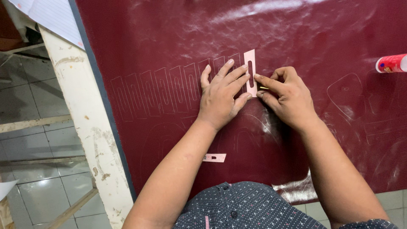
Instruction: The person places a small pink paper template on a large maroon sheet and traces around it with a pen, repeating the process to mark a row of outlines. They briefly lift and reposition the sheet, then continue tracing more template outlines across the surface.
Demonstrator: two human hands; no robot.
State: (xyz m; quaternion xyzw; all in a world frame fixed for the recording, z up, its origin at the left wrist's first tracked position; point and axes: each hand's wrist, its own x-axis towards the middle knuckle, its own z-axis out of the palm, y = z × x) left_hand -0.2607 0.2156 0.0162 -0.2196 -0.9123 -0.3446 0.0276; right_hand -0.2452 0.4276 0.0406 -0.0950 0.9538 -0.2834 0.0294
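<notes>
Left hand [222, 95] flat, pinning pink slotted template [250, 72] on maroon leather sheet [169, 42]; right hand [285, 95] pinching thin yellow tool [263, 88] at template edge.

Pale pink slotted template [250, 72] lies flat, upright on dark red leather sheet [169, 38]; thin yellowish tool [263, 88] touches its right edge.

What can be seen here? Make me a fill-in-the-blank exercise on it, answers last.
1. The left hand presses a pale slotted template flat on the ____ sheet.
2. The right hand holds a thin ____-coloured tool against the template's edge.
3. A second, smaller template lies near the left ____.

Answers: dark red; yellow; forearm
</notes>
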